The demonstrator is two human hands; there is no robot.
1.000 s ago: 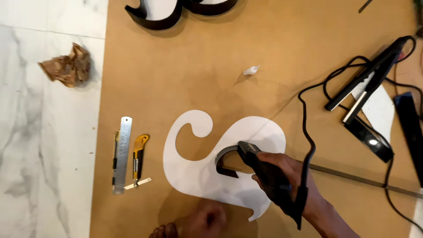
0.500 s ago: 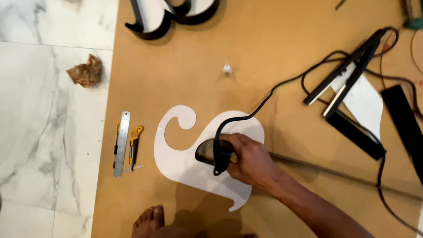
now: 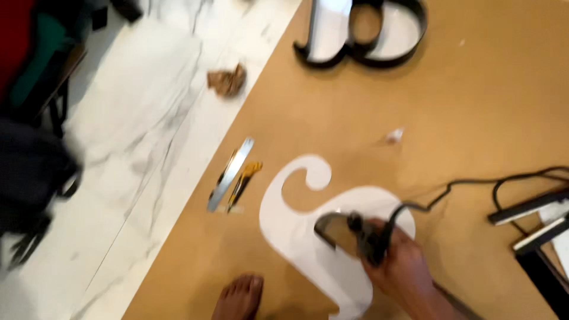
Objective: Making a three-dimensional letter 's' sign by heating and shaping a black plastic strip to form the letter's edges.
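1. On the brown fibreboard sheet (image 3: pixel 474 106) lies the white S-shaped cut-out panel (image 3: pixel 296 231); the right hand (image 3: pixel 403 269) is wrapped tight around a black corded power tool (image 3: pixel 361 234) resting on it.
2. Left hand is out of view.
3. Risk: the trailing black cable (image 3: pixel 468 184) may snag; the bare foot (image 3: pixel 240 296) stands near the tool.

The right hand (image 3: pixel 403 266) grips a dark corded tool (image 3: pixel 364 234) over a white curled cutout (image 3: pixel 302 228) lying on a brown board (image 3: pixel 474 106). The picture is blurred, so the tool's kind is unclear. A bare foot (image 3: pixel 240 296) rests near the cutout. A metal ruler (image 3: pixel 230 175) and yellow knife (image 3: pixel 244 184) lie just beside each other.
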